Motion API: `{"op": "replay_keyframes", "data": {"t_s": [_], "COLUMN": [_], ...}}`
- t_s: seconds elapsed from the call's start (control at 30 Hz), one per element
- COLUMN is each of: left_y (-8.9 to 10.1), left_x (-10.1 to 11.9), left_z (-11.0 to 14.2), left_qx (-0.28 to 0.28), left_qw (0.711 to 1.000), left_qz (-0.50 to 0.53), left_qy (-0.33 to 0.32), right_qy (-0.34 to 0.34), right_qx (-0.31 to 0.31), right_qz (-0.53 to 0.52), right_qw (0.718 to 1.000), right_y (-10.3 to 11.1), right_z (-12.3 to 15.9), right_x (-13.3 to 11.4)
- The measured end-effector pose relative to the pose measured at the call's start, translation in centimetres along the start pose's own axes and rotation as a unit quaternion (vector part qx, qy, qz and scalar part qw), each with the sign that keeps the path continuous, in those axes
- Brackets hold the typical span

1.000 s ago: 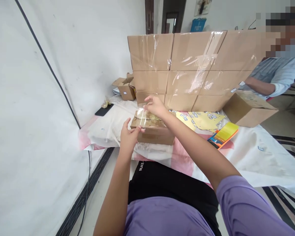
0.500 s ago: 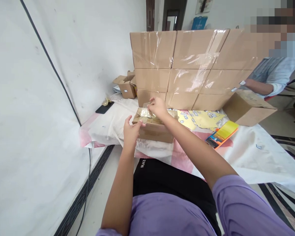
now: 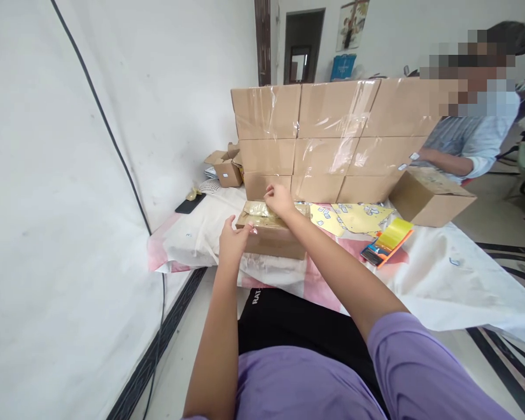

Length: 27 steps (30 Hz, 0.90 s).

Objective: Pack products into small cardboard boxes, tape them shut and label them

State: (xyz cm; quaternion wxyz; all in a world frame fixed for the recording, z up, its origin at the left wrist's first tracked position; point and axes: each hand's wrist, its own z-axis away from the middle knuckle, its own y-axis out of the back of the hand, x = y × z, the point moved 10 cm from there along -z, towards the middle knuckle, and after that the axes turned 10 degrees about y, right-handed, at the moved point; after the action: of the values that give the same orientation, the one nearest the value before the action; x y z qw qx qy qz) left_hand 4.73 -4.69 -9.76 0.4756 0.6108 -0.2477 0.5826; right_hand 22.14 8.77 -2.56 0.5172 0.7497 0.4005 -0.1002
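Note:
A small closed cardboard box (image 3: 273,242) sits in front of me near the table's front edge. Across its top runs a wrinkled, shiny strip of packing tape (image 3: 257,209). My right hand (image 3: 280,201) is over the box top, fingertips pinched together at the tape; part of the strip is hidden behind it. My left hand (image 3: 234,239) is at the box's left front corner, thumb against the front upper edge and fingers along the left side. Off to the right lies an orange tape dispenser (image 3: 387,244) with a yellowish roll.
Behind the box stands a wall of stacked, taped cartons (image 3: 328,134). Yellow printed sheets (image 3: 361,217) lie beside it, with another carton (image 3: 433,198) at right. A black phone-like slab (image 3: 191,203) and an open carton (image 3: 227,171) are at left. A person (image 3: 468,140) sits beyond.
The raised clear flap of tape by my right fingers now lies lower, along the box top. My left hand keeps its place at the corner. The view has tilted up slightly.

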Motion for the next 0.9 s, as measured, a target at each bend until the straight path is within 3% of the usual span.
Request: {"op": "replay_keyframes", "data": {"t_s": [0.27, 0.43, 0.5, 0.57, 0.63, 0.77, 0.9], "left_y": [0.2, 1.6, 0.4, -2.1, -4.6, -6.9, -7.9], "left_x": [-4.0, -2.1, 0.1, 1.7, 1.6, -1.1, -3.0], "left_z": [0.0, 3.4, 4.8, 5.8, 5.9, 4.0, 3.7], "left_qx": [0.088, 0.214, 0.222, 0.199, 0.182, 0.17, 0.16], "left_qw": [0.994, 0.966, 0.944, 0.911, 0.886, 0.901, 0.904], "left_qz": [-0.052, -0.041, -0.07, -0.13, -0.185, -0.222, -0.239], "left_qy": [-0.036, -0.141, -0.236, -0.338, -0.383, -0.333, -0.317], "right_qy": [0.065, 0.05, 0.033, 0.019, 0.01, 0.0, 0.019], "right_qx": [-0.04, -0.086, -0.103, -0.116, -0.126, -0.154, -0.193], "right_qz": [0.049, 0.075, 0.082, 0.087, 0.092, 0.108, 0.114], "right_qw": [0.996, 0.992, 0.991, 0.989, 0.988, 0.982, 0.974], "right_y": [-0.4, -0.9, -1.0, -1.1, -1.3, -2.1, -2.5], "right_z": [0.6, 0.9, 0.9, 0.9, 0.9, 0.6, 0.6], "right_x": [-2.5, -2.7, -2.4, -2.1, -1.8, -1.2, -1.3]}}
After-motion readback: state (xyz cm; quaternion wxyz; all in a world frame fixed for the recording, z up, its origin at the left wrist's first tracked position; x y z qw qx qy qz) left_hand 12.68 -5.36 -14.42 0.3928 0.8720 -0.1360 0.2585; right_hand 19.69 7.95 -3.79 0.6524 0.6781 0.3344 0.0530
